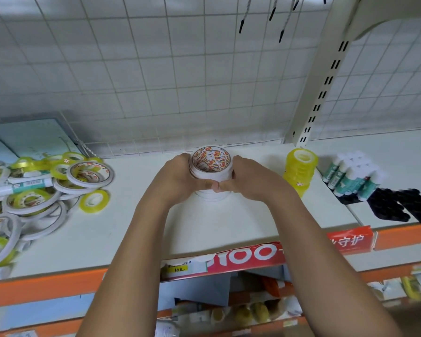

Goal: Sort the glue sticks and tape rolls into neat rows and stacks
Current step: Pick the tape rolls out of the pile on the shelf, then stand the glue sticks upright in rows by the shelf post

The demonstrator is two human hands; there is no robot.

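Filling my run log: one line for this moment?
left hand, right hand grip white tape stack | yellow tape stack right | loose rolls left

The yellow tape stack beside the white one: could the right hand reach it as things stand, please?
Probably yes. The yellow tape stack stands just right of the right hand, with only bare shelf between them. The hand would first have to release the white tape stack it grips.
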